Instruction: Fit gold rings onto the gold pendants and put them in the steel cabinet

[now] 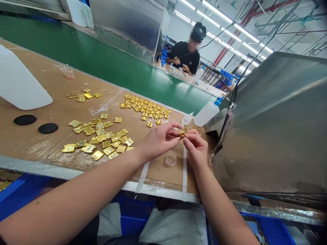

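So the near side is being taken up by a cardboard-topped bench (42,144), with its right end being walled off by a big metal housing (270,136). Over that end, both bare hands are being held almost fingertip to fingertip: the left hand (163,136) is being angled in from the left, the right hand (198,144) up from the lower right. Loose flat gold pieces (100,136) are lying off to the left of the left hand, and a tighter batch of small gold pieces (150,109) is sitting beyond it. A clear little dish (170,159) is resting on the near side of the hands.

The bit that matters: one small gold part (183,134) is being pinched right between the two sets of fingertips, both grips closed on it, so neither hand is being favoured as nearer. Its long axis is seemingly being held crosswise, from one hand toward the other, but it's tiny and half covered by fingers, so that can't be sworn to.
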Demonstrator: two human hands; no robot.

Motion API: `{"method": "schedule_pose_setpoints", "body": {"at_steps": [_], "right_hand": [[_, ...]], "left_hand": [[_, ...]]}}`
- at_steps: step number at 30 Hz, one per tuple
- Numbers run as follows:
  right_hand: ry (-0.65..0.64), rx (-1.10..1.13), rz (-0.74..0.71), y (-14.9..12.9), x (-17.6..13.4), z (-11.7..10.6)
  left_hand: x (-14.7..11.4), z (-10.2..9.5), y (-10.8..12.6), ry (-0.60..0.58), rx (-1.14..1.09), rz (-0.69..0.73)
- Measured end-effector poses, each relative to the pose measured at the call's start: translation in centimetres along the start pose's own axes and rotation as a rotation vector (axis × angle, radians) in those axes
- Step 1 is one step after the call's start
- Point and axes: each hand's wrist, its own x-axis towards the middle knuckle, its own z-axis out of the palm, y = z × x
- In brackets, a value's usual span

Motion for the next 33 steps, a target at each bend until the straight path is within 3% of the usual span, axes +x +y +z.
{"method": "schedule_pose_setpoints", "body": {"at_steps": [8, 22, 33], "right_hand": [[-0.042, -0.018, 0.094, -0.1, 0.1, 0.4], [-0.066, 0.007, 0.083, -0.7, 0.2, 0.6], [-0.008, 0.055, 0.167, -1.0, 0.5, 0.8]], "left_hand": [[-0.4, -0.1, -0.3, 0.05, 0.365, 0.106], [-0.3, -0.1, -0.2, 0.069, 0.316, 0.044], [-0.3, -0.2, -0.3, 0.062, 0.35, 0.018]]}}
